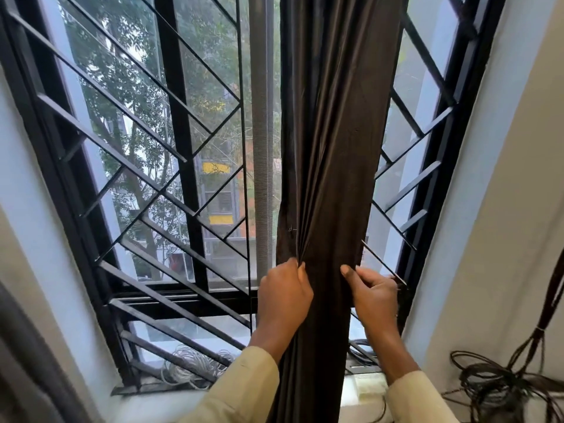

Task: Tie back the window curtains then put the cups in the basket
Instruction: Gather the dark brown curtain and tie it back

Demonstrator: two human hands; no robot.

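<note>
A dark brown curtain (332, 148) hangs bunched into a narrow column in front of the window, right of the middle. My left hand (283, 296) grips its left edge, fingers curled into the folds. My right hand (374, 293) holds the right edge, thumb laid across the front of the cloth and fingers curled behind it. The two hands sit level, low on the curtain, just above the sill. No cups and no basket are in view.
Behind the curtain is a window with a black metal grille (171, 178). A coil of pale cable (195, 366) lies on the sill at the left. Dark cords (500, 383) hang tangled against the wall at the lower right.
</note>
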